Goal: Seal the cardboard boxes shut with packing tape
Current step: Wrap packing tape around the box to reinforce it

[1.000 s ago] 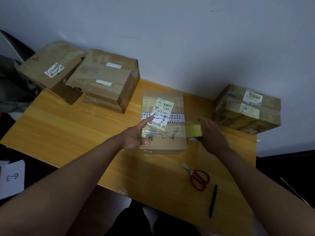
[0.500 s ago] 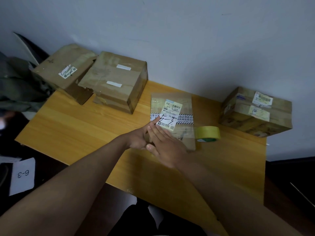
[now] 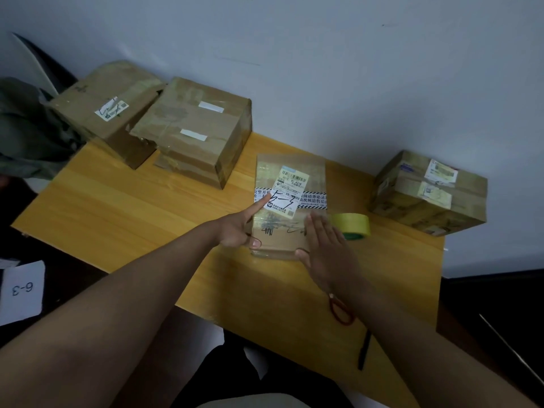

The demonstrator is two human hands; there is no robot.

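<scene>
Both bare arms reach from the near edge over the yellow wooden desk (image 3: 123,207) to the small flat brown cardboard box (image 3: 290,207) that lies in the middle of it. The left hand (image 3: 240,228) lies at the left edge of this box, its index finger straight and resting on the white label (image 3: 281,201) with black handwriting, while the thumb presses on the near left corner; nothing is pinched in its grip. The right hand (image 3: 326,248) lies flat with the palm down on the near right part of the box top, the fingers straight and close together, the thumb at the near edge; its grip holds nothing.

Half a second ago the right hand was over the left part of the box, touching the left hand; now it is at the right side. One second ago it was holding the yellow roll of packing tape (image 3: 351,226), which now stands alone on the desk, just beside the right side of the box.

Two bigger brown cardboard boxes (image 3: 191,128) sit far left, another brown box with labels (image 3: 426,195) sits far right. Red-handled scissors (image 3: 341,312) and a black pen (image 3: 364,350) lie near right, partly hidden by the right forearm. A white sheet marked "6-3" (image 3: 22,290) lies on the left, off the desk.
</scene>
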